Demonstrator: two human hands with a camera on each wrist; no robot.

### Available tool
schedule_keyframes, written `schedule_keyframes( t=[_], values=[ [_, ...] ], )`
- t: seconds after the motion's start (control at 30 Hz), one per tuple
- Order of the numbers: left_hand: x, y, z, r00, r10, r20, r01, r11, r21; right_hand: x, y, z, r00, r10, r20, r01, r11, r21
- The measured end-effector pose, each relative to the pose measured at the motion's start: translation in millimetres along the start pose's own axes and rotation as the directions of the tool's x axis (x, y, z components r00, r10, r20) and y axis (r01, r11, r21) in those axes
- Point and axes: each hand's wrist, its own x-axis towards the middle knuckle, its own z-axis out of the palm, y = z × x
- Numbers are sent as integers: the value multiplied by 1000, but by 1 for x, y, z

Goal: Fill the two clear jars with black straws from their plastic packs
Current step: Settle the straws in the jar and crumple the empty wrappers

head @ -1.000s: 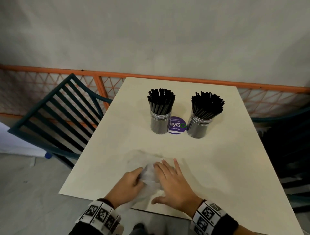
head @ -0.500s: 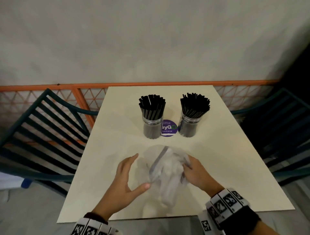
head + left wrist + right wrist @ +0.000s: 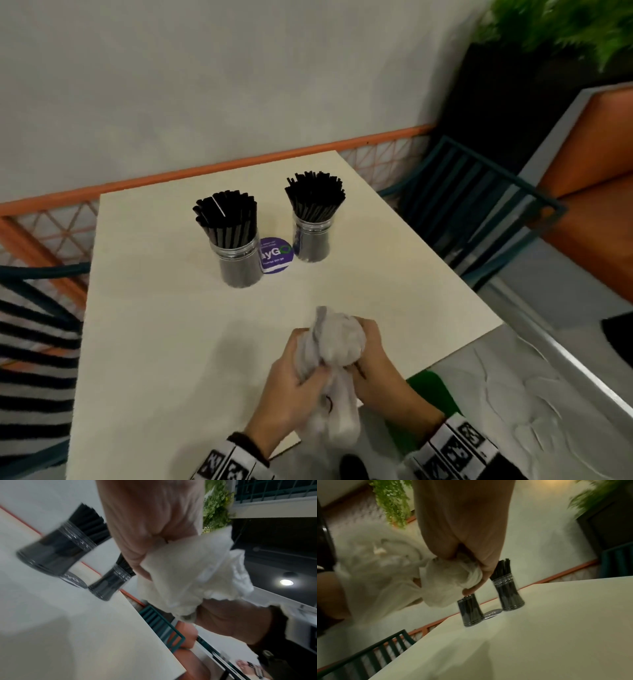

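Pale cream worktop (image 3: 164,342) against a grey wall, orange railing behind, teal slatted chairs at either side. Near its front edge, both hands closed around one crumpled wad of clear plastic packs (image 3: 337,346), lifted off the worktop. Left hand (image 3: 291,380) curled round the wad's lower left side, grip tight, thumb across the plastic. Right hand (image 3: 373,363) wrapped round the upper right side, fingers (image 3: 479,582) bent over the bunched top, grip likewise closed. How many packs make up the wad: cannot tell. Farther back, two clear jars, both upright and packed with black straws: left jar (image 3: 239,262) and right jar (image 3: 312,240), standing apart. Two bundles of straws, left bundle (image 3: 226,219) and right bundle (image 3: 315,195), fanning above the rims. Between the jars, flat on the worktop, one round purple sticker (image 3: 275,255), partly hidden by the left jar.
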Motion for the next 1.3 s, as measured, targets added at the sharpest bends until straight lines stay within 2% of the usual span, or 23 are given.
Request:
schedule_keyframes(
  t=[0.03, 0.1, 0.17, 0.23, 0.33, 0.47, 0.57, 0.63, 0.67, 0.77, 0.8, 0.83, 0.9, 0.93, 1.0, 1.07, 1.1, 1.17, 1.2, 1.23, 1.3],
  values=[
    [5, -1, 4, 1000, -8, 25, 6, 998, 55, -8, -5, -9, 1000, -2, -3, 2, 1000, -1],
    [12, 3, 13, 996, -9, 93, -5, 990, 143, -31, -13, -26, 990, 34, 140, -30, 999, -36],
    [20, 6, 29, 986, -2, 165, -32, 978, 205, -57, -17, -38, 980, 77, 184, -49, 988, -149],
    [26, 7, 51, 972, -14, 233, -46, 967, 250, -75, -10, -41, 994, 86, 72, -58, 944, -324],
    [29, 5, 84, 944, -55, 324, -37, 962, 270, -94, 8, -48, 989, 69, -133, -116, 913, -392],
    [23, 9, 122, 858, -128, 498, 39, 982, 184, -111, 38, -75, 909, 139, -392, -233, 951, -205],
    [16, 8, 147, 763, -159, 627, 117, 987, 108, -121, 68, -95, 790, 294, -538, -331, 943, 30],
    [13, 1, 165, 703, -136, 698, 40, 988, 152, -128, 87, -108, 721, 431, -543, -384, 901, 205],
    [11, -4, 175, 677, -140, 723, -4, 981, 194, -133, 98, -114, 707, 487, -513, -394, 873, 285],
    [4, -15, 211, 617, -251, 746, -59, 930, 362, -145, 130, -133, 649, 652, -392, -453, 745, 490],
    [2, -17, 224, 620, -287, 730, -80, 903, 423, -147, 139, -138, 649, 672, -356, -474, 724, 501],
    [1, -20, 237, 643, -309, 701, -89, 879, 469, -149, 147, -142, 660, 675, -330, -515, 726, 456],
    [3, -28, 264, 726, -290, 624, -79, 866, 494, -151, 160, -149, 682, 659, -318, -611, 752, 248],
    [6, -35, 275, 763, -272, 587, -66, 869, 490, -154, 166, -151, 680, 659, -321, -617, 751, 234],
    [17, -53, 293, 805, -284, 521, -8, 872, 489, -164, 178, -152, 702, 653, -283, -564, 753, 338],
    [30, -72, 303, 831, -284, 479, 19, 875, 485, -180, 192, -153, 726, 670, -153, -526, 685, 504],
    [36, -81, 306, 838, -278, 470, 17, 874, 486, -185, 196, -156, 716, 696, -61, -522, 591, 615],
    [43, -94, 314, 825, -278, 492, -19, 857, 515, -189, 204, -162, 645, 755, 119, -497, 296, 816],
    [43, -104, 318, 810, -273, 519, -61, 841, 538, -189, 212, -163, 631, 759, 161, -474, 213, 854],
    [42, -113, 323, 788, -279, 548, -119, 806, 580, -188, 223, -162, 616, 772, 157, -484, 213, 848],
    [39, -131, 331, 757, -317, 572, -194, 727, 659, -183, 247, -157, 575, 814, 83, -501, 270, 823]
  ],
)
